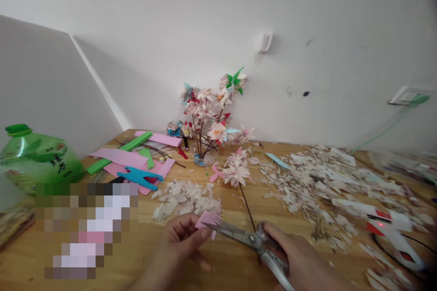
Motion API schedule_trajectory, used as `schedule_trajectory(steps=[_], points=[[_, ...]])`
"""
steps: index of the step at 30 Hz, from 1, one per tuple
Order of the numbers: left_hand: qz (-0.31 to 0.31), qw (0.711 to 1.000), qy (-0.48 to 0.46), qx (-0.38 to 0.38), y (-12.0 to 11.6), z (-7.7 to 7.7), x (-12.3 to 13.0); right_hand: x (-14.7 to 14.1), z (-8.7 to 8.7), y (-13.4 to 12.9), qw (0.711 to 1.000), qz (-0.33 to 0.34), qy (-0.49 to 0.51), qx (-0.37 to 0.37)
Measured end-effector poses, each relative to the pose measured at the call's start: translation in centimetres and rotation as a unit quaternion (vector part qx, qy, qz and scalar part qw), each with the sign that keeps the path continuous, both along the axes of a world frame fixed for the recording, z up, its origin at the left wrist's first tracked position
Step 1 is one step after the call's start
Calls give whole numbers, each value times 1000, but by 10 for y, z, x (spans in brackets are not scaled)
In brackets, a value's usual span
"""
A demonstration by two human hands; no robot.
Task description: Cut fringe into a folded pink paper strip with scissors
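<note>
Between thumb and fingers, my left hand (187, 239) pinches a small piece of pink paper (204, 221) with a fringed upper edge. My right hand (290, 250) grips the handles of metal scissors (239, 234), whose blade tips meet the paper near my left fingertips. Just behind the paper lies a pile of pale petals (187, 198). Beyond the scissors, a pale handmade flower (235, 170) on a thin brown stem (246, 204) rests on the wooden table (143, 236).
Handmade flowers (206, 109) stand in a clear holder (205, 157) by the wall. To the left are coloured paper strips (119, 158), a blue cut piece (141, 177) and a green bottle (37, 159). Loose petals (303, 182) and a white glue gun (396, 232) with a cord lie right.
</note>
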State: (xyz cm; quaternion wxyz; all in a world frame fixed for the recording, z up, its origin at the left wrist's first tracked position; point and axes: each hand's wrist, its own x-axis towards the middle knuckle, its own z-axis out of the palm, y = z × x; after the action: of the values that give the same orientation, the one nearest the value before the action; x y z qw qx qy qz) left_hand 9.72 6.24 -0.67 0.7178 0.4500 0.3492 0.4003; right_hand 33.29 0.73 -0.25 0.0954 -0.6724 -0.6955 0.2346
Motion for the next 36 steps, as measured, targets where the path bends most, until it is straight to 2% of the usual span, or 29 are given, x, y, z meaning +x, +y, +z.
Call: schedule_trajectory(steps=[7,18,26,36], points=[[22,999,21,11,3,-6,2,-1,4,-1,1000,-5,-11,-21],[46,998,50,10,1,-1,3,-5,5,-1,1000,2,0,6],[30,999,35,5,1,1,3,-4,-2,0,999,10,-1,44],[-1,1000,21,1,0,8,3,-5,4,1,1000,-15,8,20]])
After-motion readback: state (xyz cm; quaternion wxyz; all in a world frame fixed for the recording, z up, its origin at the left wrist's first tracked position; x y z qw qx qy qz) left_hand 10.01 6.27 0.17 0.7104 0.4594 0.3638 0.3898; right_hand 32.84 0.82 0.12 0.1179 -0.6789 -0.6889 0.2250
